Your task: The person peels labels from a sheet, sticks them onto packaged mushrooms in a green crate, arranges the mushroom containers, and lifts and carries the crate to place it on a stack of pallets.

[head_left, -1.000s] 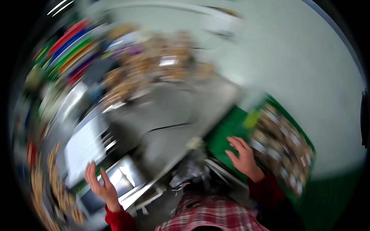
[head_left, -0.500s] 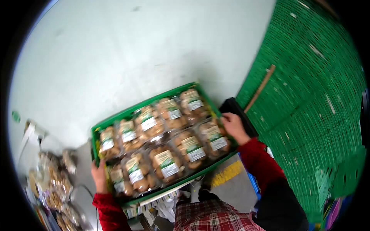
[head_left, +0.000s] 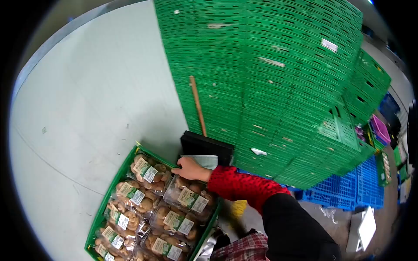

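A green crate (head_left: pixel 123 169) filled with several clear packs of mushrooms (head_left: pixel 173 221) is in the lower left of the head view. My right hand (head_left: pixel 188 168), in a red sleeve, grips the crate's far end rim beside a labelled pack. My left hand is out of view, below the frame. Right behind my right hand sits a low black box (head_left: pixel 207 147) with a pale sheet in front of it.
A tall wall of stacked green crates (head_left: pixel 278 82) fills the upper right, with a wooden stick (head_left: pixel 197 105) leaning on it. Blue crates (head_left: pixel 352 188) lie low at the right. Pale grey floor (head_left: pixel 87 108) spreads to the left.
The view has swung right toward the green crate stacks. The mushroom crate has moved to the lower left of the frame, my right hand still on its rim; my left hand has dropped out of view.
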Demonstrator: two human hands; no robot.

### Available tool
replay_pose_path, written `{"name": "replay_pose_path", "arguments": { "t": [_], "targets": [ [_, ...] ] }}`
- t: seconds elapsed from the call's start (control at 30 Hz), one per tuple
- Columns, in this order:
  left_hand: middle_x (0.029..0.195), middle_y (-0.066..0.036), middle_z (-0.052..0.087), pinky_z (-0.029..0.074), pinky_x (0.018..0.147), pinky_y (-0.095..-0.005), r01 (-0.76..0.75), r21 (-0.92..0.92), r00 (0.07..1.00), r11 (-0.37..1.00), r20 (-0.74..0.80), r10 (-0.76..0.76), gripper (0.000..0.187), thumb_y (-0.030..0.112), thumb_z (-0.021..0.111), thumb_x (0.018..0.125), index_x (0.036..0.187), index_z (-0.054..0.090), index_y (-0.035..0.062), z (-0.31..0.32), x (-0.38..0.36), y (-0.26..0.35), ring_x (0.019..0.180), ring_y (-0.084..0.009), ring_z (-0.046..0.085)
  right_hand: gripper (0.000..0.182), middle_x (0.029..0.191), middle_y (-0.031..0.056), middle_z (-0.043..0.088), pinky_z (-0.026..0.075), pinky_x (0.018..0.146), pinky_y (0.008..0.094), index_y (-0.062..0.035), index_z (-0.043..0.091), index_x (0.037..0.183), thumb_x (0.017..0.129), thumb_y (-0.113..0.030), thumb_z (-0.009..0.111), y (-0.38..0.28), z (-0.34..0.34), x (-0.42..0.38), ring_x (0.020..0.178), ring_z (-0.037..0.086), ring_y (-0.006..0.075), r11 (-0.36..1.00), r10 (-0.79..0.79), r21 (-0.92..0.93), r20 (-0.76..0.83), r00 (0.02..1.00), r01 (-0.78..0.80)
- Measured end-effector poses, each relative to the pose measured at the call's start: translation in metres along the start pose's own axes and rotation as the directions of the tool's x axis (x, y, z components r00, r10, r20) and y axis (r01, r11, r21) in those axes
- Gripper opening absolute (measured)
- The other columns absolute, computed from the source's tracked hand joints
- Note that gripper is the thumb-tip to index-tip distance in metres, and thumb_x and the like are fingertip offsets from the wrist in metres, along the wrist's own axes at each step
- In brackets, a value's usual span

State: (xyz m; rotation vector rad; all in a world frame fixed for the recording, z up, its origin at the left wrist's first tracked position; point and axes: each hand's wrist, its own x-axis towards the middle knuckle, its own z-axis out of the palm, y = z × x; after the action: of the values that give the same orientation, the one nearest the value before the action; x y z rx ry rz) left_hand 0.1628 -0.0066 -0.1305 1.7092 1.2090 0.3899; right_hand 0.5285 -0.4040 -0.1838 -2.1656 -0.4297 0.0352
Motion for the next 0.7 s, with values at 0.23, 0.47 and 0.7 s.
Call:
{"name": "replay_pose_path", "arguments": {
  "t": [0.23,0.47,0.7],
  "targets": [
    [0.091,-0.005,0.052,0.033,0.068,-0.037,-0.145,0.067,0.929,0.987,0.353,0.113,0.024,0.032,0.061,0.093,0.099,0.056,0.0091,0.044,-0.022,0.076,0.076,-0.0193,0.048,0.038,0.078,0.0272,0.062,0.048,0.072,0.0504,0.0038,0.066,0.073,0.08,-0.034,0.071,-0.07,-0.117,-0.164,0.083,0.062,0.0444,0.98,0.177,-0.052,-0.225,0.958,-0.193],
    [0.107,-0.011,0.057,0.038,0.08,-0.0418,-0.33,0.066,0.708,0.942,0.677,0.2,0.034,0.035,0.061,0.094,0.114,0.058,0.0085,0.11,-0.157,0.121,0.09,-0.0255,0.053,0.038,0.076,0.0267,0.064,0.051,0.072,0.0503,0.004,0.067,0.078,0.084,-0.034,0.066,-0.054,-0.232,-0.449,0.078,0.065,0.0425,0.851,0.461,0.035,-0.527,0.714,-0.523],
    [0.123,-0.016,0.062,0.042,0.092,-0.0465,-0.485,0.033,0.308,0.874,0.942,0.136,0.046,0.038,0.06,0.094,0.13,0.059,0.0079,0.217,-0.331,0.127,0.104,-0.0318,0.059,0.035,0.073,0.0256,0.062,0.051,0.066,0.0489,0.0015,0.068,0.077,0.083,-0.033,0.066,-0.075,-0.316,-0.751,0.071,0.064,0.0425,0.633,0.492,0.2,-0.85,0.19,-0.748]
  ]
}}
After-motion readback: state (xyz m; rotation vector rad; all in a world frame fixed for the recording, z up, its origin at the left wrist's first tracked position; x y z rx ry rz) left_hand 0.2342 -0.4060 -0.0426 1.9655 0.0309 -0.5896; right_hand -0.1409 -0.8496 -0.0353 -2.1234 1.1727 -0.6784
